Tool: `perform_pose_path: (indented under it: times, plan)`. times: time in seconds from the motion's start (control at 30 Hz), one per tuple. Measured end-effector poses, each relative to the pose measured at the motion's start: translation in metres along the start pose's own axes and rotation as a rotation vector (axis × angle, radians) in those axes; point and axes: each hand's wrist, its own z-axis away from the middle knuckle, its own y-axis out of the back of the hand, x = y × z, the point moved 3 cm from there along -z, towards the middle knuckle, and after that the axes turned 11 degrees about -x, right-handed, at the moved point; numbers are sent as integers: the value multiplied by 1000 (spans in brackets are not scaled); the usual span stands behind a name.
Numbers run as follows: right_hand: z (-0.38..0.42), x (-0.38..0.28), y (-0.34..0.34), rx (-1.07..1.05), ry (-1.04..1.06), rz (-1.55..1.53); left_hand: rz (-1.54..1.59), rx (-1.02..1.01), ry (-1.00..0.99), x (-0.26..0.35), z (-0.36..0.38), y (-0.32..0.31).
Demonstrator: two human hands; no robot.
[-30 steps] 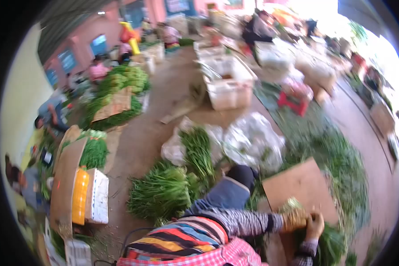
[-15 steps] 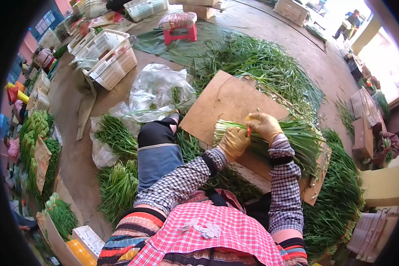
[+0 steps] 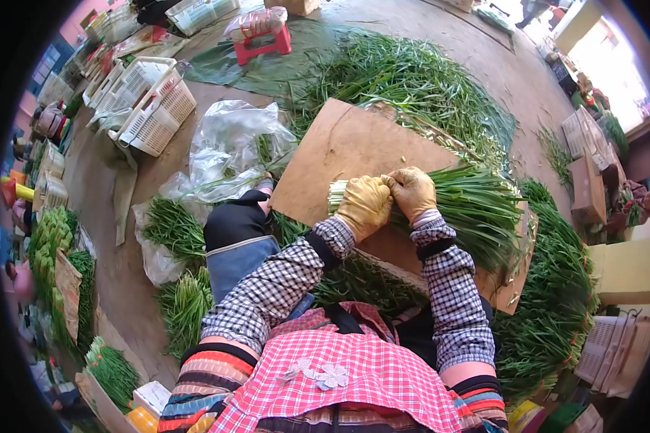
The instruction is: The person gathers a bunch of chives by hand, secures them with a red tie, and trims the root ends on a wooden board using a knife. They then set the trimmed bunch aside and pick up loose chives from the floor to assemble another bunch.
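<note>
A bundle of long green stalks [image 3: 477,206] lies across a brown board [image 3: 339,151], its pale cut ends to the left. My left hand [image 3: 366,207], in a yellow glove, is wrapped round the bundle close to those pale ends. Right beside it my right hand [image 3: 413,193], gloved too, is closed with thumb and fingers pinched together at the bundle's upper side. The two hands touch at the fingertips. What the right fingers pinch is hidden.
Loose green leaves [image 3: 419,79] pile behind the board. Stacked bundles [image 3: 549,289] stand at the right, smaller ones [image 3: 184,307] at the left. Clear plastic bags [image 3: 231,144], white crates [image 3: 155,115] and a red stool [image 3: 263,47] are further off.
The view has shifted. My right hand has come down and closed in against my left hand, and the red tie seen between them earlier is now covered.
</note>
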Motion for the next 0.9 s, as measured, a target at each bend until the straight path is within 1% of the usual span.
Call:
perform_pose_path:
  times: [0.13,0.23,0.27,0.37,0.4,0.5,0.53,0.63,0.67,0.7,0.73,0.77,0.8,0.83,0.87,0.9]
  plan:
    - [-9,13,-9,-5,-70,24,-52,-2,-18,-5,-6,-4]
    - [-14,18,-11,-4,-64,53,-91,5,-42,-9,-9,-8]
    - [-14,20,-12,19,-53,73,-88,25,-44,-9,-9,-6]
    - [-1,11,-7,163,16,-14,-27,20,-12,-9,-4,-6]
    - [5,6,-2,69,-22,31,51,31,4,-9,-1,-3]
    - [42,-17,5,369,164,130,323,-3,194,-15,7,-5]
    - [53,-20,2,359,156,122,370,55,252,-14,9,-5]
    - [80,-48,1,417,222,182,197,65,254,-14,7,-21]
    - [82,-51,-1,409,218,193,152,-19,128,-9,4,-17]
    - [83,-54,-2,345,219,190,66,-163,331,15,0,28]
    - [84,-52,-2,357,280,156,44,-111,300,25,3,50]
    - [82,-49,2,283,268,170,29,-288,350,22,1,53]
    - [83,-49,10,322,356,-81,-55,-204,282,15,7,42]
    - [81,-21,6,349,306,-111,-71,-72,330,-13,6,-27]
    - [78,-12,13,342,220,-202,-80,61,376,-41,5,-94]
    - [71,-8,20,328,110,-282,-42,337,253,-45,5,-95]
